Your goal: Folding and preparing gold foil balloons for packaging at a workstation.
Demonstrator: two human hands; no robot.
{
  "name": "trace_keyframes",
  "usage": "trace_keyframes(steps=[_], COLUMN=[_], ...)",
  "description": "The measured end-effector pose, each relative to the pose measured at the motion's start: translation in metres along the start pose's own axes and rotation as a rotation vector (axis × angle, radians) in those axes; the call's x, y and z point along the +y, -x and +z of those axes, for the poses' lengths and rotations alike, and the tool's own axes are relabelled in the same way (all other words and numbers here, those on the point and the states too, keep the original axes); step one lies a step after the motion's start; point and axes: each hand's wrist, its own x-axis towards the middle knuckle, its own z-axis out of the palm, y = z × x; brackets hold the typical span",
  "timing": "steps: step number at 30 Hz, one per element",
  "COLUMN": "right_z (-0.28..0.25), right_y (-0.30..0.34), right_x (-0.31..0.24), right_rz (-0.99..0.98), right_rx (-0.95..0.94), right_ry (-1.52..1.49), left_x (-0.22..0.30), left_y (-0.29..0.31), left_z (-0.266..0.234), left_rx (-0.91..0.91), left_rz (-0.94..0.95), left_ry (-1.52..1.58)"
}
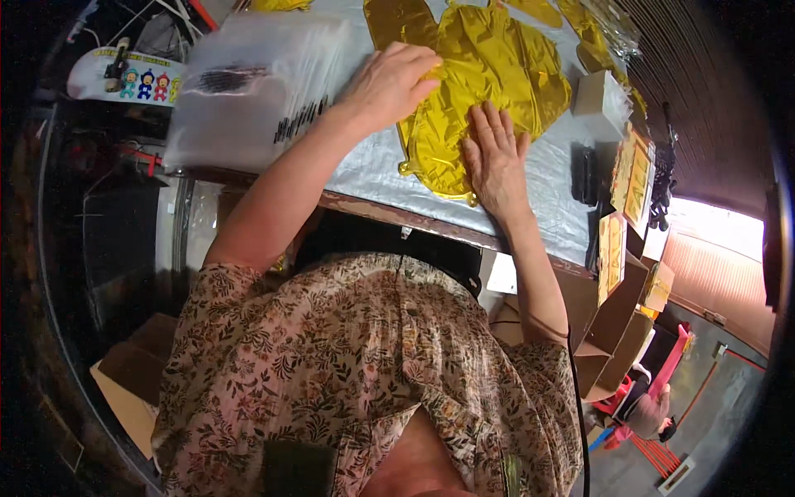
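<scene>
A crinkled, flat gold foil balloon [497, 62] lies on the silvery-covered table. My left hand [391, 83] is at its left edge, with bent fingers and the thumb closed on the foil; the fingertips are partly hidden. Lower on the same balloon, my right hand [497, 157] rests palm down with its fingers stretched out and slightly apart. Another piece of gold foil [402, 23] lies just beyond my left hand. To the left of that hand sits a thick stack of clear plastic bags [248, 91] with black markings.
On the table's right side stand a white box [600, 103] and a black object [585, 176]. Cardboard boxes [617, 331] are beyond the right edge. A skateboard deck [124, 79] with cartoon figures is at far left. Another person [650, 414] is at lower right.
</scene>
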Motion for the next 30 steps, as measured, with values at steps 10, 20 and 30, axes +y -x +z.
trace_keyframes(steps=[10,20,30], right_z=[-0.001,0.003,0.004], right_y=[0.001,0.0,-0.001], right_x=[-0.001,0.01,0.008], right_rz=[0.02,-0.007,-0.002], right_rx=[0.022,0.106,0.111], right_ry=[-0.051,-0.085,-0.1], left_x=[0.004,0.022,-0.002], left_y=[0.007,-0.008,0.007], left_z=[0.001,-0.022,0.004], left_rx=[-0.072,-0.205,-0.049], left_rz=[0.009,-0.008,0.098], left_ry=[-0.127,0.002,-0.178])
